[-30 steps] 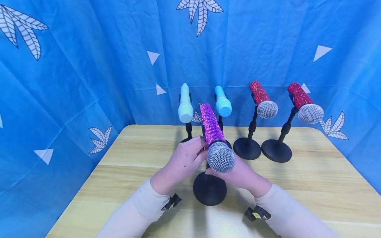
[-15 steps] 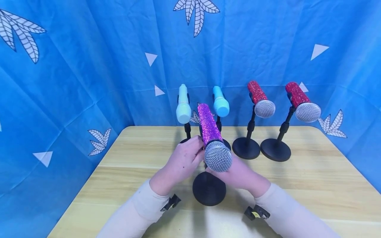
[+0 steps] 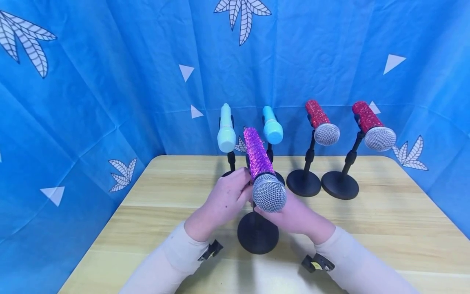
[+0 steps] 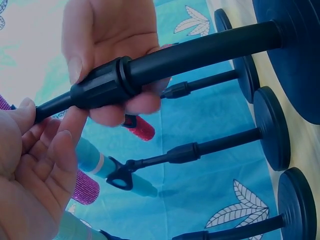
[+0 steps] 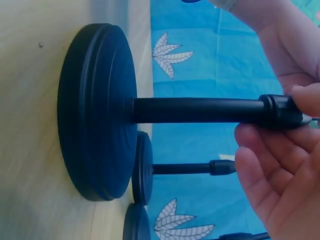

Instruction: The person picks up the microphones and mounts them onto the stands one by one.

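Observation:
A purple glittery microphone (image 3: pixel 258 153) with a silver mesh head sits tilted on a black desk stand (image 3: pixel 258 233), its head toward me. Under the microphone, my left hand (image 3: pixel 227 198) pinches the thin upper rod (image 4: pixel 54 105) of that stand. My right hand (image 3: pixel 299 212) grips the ribbed collar (image 4: pixel 102 85) just below, thumb on one side and fingers on the other. In the right wrist view the lower pole (image 5: pixel 195 110) runs from the collar to the round base (image 5: pixel 97 112). From the head, the microphone hides part of both hands' fingers.
Behind stand a pale mint microphone (image 3: pixel 226 132) and a light blue microphone (image 3: pixel 273 128). Two red glittery microphones (image 3: pixel 323 122) (image 3: pixel 374 126) on black stands are at the right. A blue patterned cloth (image 3: pixel 147 81) hangs behind the wooden table (image 3: pixel 154 228).
The head view has shifted slightly. Both hands keep their hold on the purple microphone's stand, with no clear movement.

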Available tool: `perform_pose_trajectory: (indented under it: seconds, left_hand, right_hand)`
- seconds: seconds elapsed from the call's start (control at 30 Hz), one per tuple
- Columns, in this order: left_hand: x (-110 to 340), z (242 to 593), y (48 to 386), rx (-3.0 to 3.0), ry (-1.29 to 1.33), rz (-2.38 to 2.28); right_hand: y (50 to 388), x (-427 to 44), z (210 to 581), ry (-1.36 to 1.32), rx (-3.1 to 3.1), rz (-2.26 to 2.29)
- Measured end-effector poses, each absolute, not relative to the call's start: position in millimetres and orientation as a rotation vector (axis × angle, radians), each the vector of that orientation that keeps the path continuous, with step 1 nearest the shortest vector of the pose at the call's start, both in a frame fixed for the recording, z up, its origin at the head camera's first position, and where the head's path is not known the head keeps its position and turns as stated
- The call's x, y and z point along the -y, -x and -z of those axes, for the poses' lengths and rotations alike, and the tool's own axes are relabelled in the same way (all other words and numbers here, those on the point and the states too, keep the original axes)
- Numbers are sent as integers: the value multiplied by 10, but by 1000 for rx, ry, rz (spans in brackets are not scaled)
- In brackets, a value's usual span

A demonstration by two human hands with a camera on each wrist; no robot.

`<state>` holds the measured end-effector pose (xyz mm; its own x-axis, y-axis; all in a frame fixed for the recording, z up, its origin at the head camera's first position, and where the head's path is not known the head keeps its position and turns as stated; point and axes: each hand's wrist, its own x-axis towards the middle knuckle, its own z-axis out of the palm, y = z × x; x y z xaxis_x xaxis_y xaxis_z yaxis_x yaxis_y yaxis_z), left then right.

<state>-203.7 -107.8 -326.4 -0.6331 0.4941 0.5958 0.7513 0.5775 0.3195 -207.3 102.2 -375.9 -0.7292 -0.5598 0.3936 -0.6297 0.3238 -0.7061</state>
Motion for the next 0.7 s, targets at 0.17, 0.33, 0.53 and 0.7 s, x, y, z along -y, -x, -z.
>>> perform_pose_trajectory:
  seconds: [0.17, 0.33, 0.53, 0.7]
  left_hand:
    - [1078, 3266, 2038, 2342, 1013, 769]
    - [1082, 3281, 2031, 2338, 1011, 779]
    - [1082, 3301, 2025, 2346, 1019, 796]
    - [1070, 3287, 2040, 2342, 1031, 797]
  right_hand:
    - [2054, -988, 3746, -1039, 2525, -1337]
    - [2080, -959, 3793, -962, 2558, -1412]
    - [2075, -1027, 3746, -957, 2644, -1417]
    - [2076, -1031, 3694, -975, 2631, -1359]
